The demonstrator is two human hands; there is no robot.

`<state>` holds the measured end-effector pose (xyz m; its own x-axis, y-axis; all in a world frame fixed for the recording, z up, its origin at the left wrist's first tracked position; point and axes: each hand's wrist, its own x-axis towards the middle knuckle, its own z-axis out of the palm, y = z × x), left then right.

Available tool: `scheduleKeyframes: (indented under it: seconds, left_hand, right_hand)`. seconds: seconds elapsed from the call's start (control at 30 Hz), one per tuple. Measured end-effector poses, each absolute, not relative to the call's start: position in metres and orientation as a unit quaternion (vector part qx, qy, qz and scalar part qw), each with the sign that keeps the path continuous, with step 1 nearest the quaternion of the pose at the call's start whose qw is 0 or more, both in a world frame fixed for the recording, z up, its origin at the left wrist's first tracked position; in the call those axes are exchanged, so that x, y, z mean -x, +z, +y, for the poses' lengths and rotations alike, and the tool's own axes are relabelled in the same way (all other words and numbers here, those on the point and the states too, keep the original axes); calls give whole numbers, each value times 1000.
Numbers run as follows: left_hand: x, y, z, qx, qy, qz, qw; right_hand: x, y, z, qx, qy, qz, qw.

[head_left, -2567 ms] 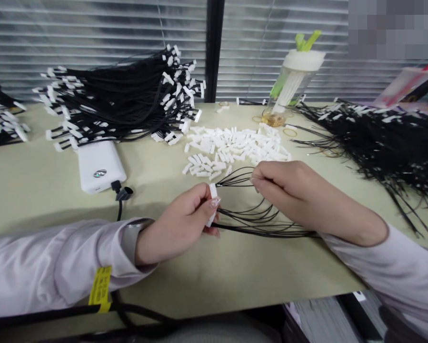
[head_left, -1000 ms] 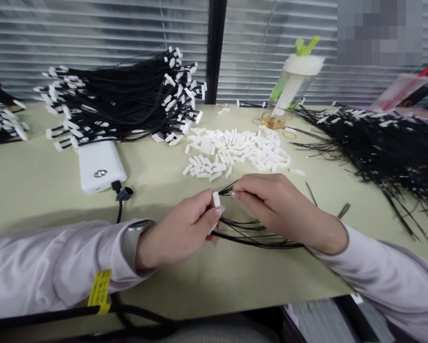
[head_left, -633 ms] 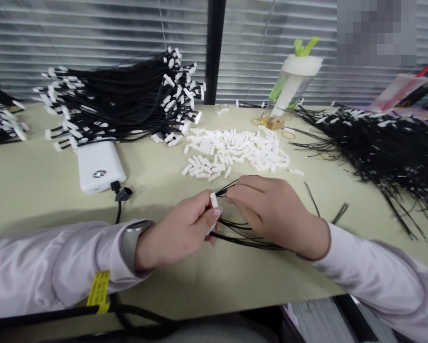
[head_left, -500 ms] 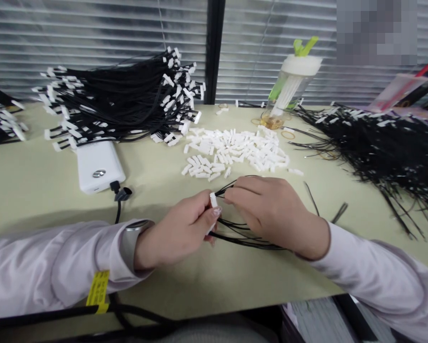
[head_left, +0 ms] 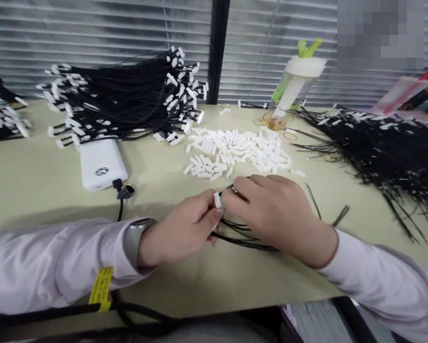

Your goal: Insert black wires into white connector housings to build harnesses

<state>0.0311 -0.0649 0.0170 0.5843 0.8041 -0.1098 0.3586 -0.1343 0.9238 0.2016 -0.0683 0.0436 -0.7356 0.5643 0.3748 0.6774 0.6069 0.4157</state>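
Across the back, the view is filled by slatted blinds (head_left: 92, 28), and below them the pale counter (head_left: 153, 176) is seen. Its right side is covered by a heap of black wires (head_left: 388, 147); at the back left, finished-looking black cables (head_left: 124, 100) with white ends are stacked. The right hand (head_left: 278, 214) is held low over the middle, its fingers curled together above the wires just beside the connector; whether its grip is clamped on a wire cannot be told, as the fingertips are partly hidden. By the left hand (head_left: 181, 233), the grip is clamped on the white connector, between thumb and fingers. A lidded clear bottle (head_left: 290, 93) is stood near the blinds, and a white power bank (head_left: 103, 164) is laid in front of the stacked cables. Beyond the hands, loose white connectors (head_left: 242, 147) are spread. From the held white connector (head_left: 217, 200), thin black strands (head_left: 245, 243) are led rightward beneath the right hand.
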Motion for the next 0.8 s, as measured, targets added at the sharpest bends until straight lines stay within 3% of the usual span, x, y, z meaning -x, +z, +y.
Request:
scheduleKeyframes:
  seconds: [0.17, 0.33, 0.6, 0.8]
  left_hand:
    - [-31, 17, -66, -712, 226, 405, 527]
    - [-32, 18, -67, -706, 230, 397, 539]
    - [-33, 14, -65, -646, 306, 414, 564]
    - [-29, 13, -65, -676, 329, 452, 479]
  right_hand:
    - [-198, 45, -73, 334, -314, -885, 82]
    - [-200, 43, -64, 324, -278, -902, 70]
    - [-210, 55, -72, 337, -211, -885, 242]
    - [-206, 42, -76, 378, 64, -921, 73]
